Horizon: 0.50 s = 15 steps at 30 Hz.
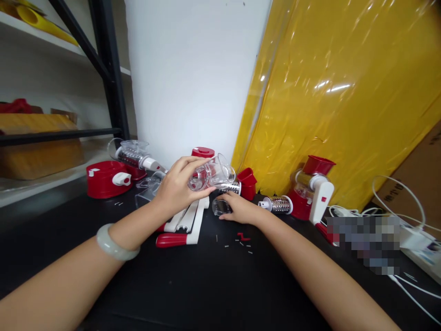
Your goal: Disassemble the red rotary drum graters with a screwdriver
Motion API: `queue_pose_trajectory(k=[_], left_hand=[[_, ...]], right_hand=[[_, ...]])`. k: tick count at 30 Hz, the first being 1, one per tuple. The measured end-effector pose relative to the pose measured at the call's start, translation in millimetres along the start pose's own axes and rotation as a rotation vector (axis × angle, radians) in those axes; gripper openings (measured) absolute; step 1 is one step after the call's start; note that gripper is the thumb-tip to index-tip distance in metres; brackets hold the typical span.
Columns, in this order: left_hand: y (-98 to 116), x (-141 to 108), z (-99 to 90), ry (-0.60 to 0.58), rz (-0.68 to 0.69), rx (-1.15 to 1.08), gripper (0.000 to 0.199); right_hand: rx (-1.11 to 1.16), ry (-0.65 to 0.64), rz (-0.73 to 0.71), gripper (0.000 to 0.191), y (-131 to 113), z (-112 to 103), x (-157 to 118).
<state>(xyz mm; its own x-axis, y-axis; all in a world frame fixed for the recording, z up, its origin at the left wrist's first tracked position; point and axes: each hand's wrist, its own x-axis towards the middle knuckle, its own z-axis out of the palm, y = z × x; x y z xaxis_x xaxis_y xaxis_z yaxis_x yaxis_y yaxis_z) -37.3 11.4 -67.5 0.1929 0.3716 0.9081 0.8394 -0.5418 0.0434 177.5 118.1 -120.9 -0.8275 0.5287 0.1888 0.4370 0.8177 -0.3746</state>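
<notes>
The left forearm (pixel 69 280) wears a pale bangle (pixel 115 243); at twelve o'clock the left hand (pixel 181 184) has fingers gripping a glossy, transparent plastic housing (pixel 217 171); at its six o'clock, the right hand (pixel 237 207) holds a clear rounded part (pixel 219 207).

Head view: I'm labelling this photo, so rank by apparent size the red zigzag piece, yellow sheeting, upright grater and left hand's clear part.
Largest first:
Yellow sheeting
Upright grater
Clear part
Red zigzag piece

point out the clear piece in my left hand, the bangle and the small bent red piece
Clear piece (pixel 219 171): head view, tube wall.
Bangle (pixel 112 247): head view, band's outer face.
Small bent red piece (pixel 244 237): head view, its middle.
</notes>
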Motion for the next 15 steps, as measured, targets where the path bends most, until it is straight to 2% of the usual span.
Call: queue_pose_trajectory(k=[3,8,11,15], left_hand=[[0.0,0.2,0.2,0.007,-0.003,0.005,0.061],[-1.2,0.8,1.3,0.024,0.006,0.003,0.062],[-2.1,0.3,2.0,0.003,0.015,0.011,0.062],[-2.9,-0.5,3.4,-0.01,0.009,0.017,0.063]], right_hand=[[0.125,0.011,0.018,0.057,5.5,-10.2,-8.1],[0.718,-0.007,0.19,0.048,15.6,-27.1,-31.9],[0.897,-0.01,0.251,0.045,18.3,-27.1,-42.6],[1.152,-0.083,0.273,0.045,12.5,-21.0,-45.6]])
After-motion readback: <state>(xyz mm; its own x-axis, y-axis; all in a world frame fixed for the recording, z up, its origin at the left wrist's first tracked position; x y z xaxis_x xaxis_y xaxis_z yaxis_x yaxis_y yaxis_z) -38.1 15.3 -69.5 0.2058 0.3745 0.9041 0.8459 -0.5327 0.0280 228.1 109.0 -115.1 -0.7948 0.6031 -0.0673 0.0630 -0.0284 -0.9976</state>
